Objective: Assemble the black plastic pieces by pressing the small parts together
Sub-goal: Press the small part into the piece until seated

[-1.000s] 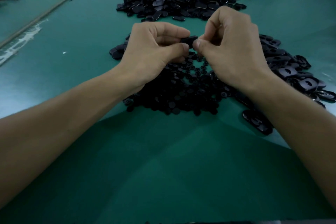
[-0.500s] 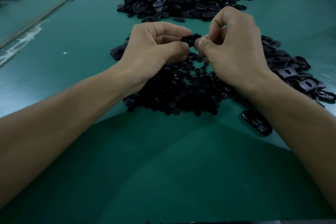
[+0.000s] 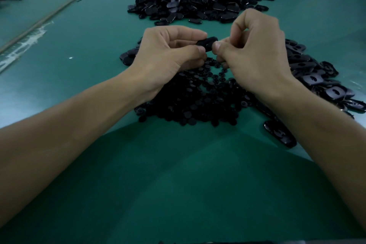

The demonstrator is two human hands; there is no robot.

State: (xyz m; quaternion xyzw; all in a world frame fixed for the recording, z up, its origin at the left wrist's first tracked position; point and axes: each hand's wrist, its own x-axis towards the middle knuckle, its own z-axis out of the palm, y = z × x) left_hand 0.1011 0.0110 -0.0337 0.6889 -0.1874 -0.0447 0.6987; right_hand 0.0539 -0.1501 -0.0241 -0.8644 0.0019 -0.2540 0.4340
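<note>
the black oval piece [image 3: 207, 44] is held in the air just above the far edge of the heap of small round parts [image 3: 194, 103], pinched at one end by the left hand [image 3: 168, 55] and at the other by the right hand [image 3: 255, 55]. the fingers [image 3: 184, 35] of both hands are curled closed on it, thumbs against its near face. whether a small part already sits in it is hidden. the likely trouble is a crooked press: if the thumbs push off-centre, the small part may seat tilted or pop free and drop into the heap below, lost among look-alikes. the glossy plastic could also slip from so narrow a pinch. slotted plates [image 3: 316, 79] lie right of the heap and a larger mound [image 3: 198, 2] beyond it, all on the green bench [image 3: 178, 184].
</note>
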